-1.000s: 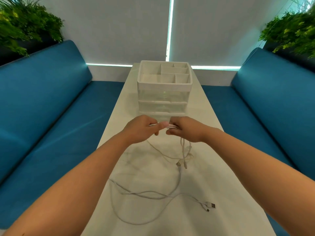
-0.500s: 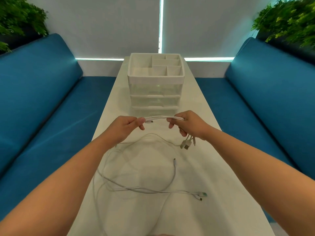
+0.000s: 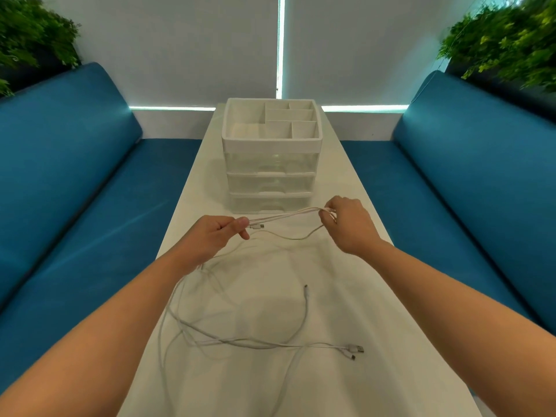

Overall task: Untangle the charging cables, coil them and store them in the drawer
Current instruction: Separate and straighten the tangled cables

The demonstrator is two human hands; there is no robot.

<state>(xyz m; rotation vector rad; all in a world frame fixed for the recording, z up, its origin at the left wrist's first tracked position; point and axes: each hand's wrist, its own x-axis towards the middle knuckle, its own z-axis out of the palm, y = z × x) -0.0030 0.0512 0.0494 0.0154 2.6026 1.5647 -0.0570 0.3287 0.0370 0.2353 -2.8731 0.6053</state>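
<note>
Cables (image 3: 240,341): white, several, loose and crossed on the desk nearer the person than the organizer; one bundle of strands is lifted off the desk between the hands.
Desk (image 3: 376,341): long and white, running away from the person between two blue sofas.
Organizer (image 3: 270,164): landmark, on the far half of the desk; clear drawers all look shut, white compartment tray on top.
Left hand (image 3: 210,236): in front of the organizer, left of its middle; fingers (image 3: 242,222) pinched on the strands just behind a small plug (image 3: 258,226).
Right hand (image 3: 349,224): in front of the organizer's right corner, closer to it than the left; fingers (image 3: 326,219) closed on the other end of the strands, where they seem to fold back.
Key relation: the held stretch runs side to side, rising slightly toward the right hand; a slack strand droops below it, and the rest trails from the left hand down to the desk.
Loose ends: one plug lies alone mid-desk, two lie well nearer the person, rightward.
Judgement: coiling looks just begun; the drawer is not yet open.
</note>
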